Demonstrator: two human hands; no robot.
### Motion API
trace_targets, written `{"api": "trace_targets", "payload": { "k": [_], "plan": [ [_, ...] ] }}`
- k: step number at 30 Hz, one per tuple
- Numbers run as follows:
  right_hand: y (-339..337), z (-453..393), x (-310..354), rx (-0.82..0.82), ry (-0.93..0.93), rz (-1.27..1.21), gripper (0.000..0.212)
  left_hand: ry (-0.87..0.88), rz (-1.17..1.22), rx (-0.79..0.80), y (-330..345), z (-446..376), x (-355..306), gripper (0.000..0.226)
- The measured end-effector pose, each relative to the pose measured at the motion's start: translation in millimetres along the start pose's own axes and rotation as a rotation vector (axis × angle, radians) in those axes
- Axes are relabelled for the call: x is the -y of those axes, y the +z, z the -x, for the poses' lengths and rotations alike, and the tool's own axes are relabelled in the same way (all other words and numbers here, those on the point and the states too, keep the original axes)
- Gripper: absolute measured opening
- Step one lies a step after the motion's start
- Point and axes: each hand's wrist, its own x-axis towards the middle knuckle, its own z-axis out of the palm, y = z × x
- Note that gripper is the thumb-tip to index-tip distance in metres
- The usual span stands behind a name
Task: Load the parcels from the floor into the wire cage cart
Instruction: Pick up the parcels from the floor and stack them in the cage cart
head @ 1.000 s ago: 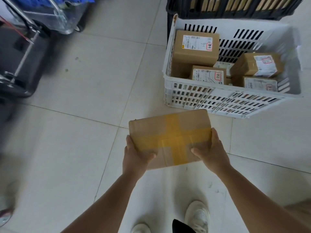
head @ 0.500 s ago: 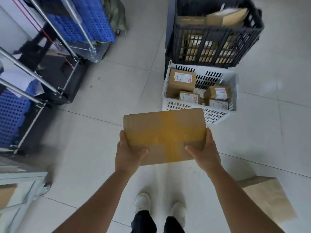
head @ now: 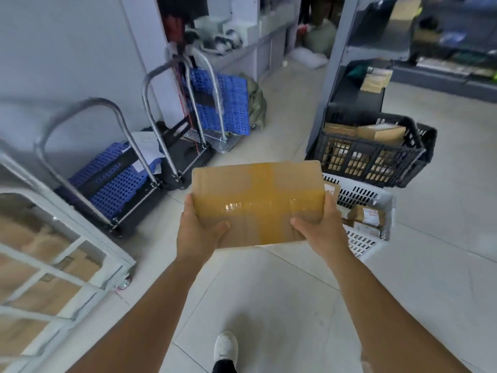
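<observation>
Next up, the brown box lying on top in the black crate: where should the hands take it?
From above, hands on its two short ends. The brown box lies flat on the other parcels at the rim of the black crate, so its top and ends look free.

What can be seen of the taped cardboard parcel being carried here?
The flat brown cardboard parcel is rectangular, with glossy yellowish tape crossing its top lengthwise and crosswise. It looks closed and undamaged, and no label shows on the visible face. It is held in the air, roughly level, over the pale tiled floor. The left hand grips its near left corner and the right hand its near right corner, thumbs on top. Nothing else touches it.
</observation>
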Motion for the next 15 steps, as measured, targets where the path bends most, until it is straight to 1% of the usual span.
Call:
{"api": "trace_targets", "payload": {
  "k": [2, 5, 7, 9, 15],
  "plan": [
    [1, 15, 31, 0.029, -0.053, 0.000, 0.096, 0.018, 0.021, -0.063, -33, 17, -14, 0.101],
    [9, 37, 78, 0.068, -0.139, 0.011, 0.103, 0.036, 0.021, -0.163, -84, 38, -31, 0.104],
    [18, 50, 107, 0.097, -0.194, 0.022, 0.101, 0.039, 0.015, -0.227, -118, 50, -38, 0.105],
    [30, 65, 137, 0.131, -0.242, 0.019, 0.100, 0.055, 0.038, -0.294, -154, 64, -45, 0.103],
    [82, 121, 226, 0.220, -0.439, -0.013, 0.105, 0.083, 0.050, -0.495, -260, 104, -54, 0.101]
  ]
}}
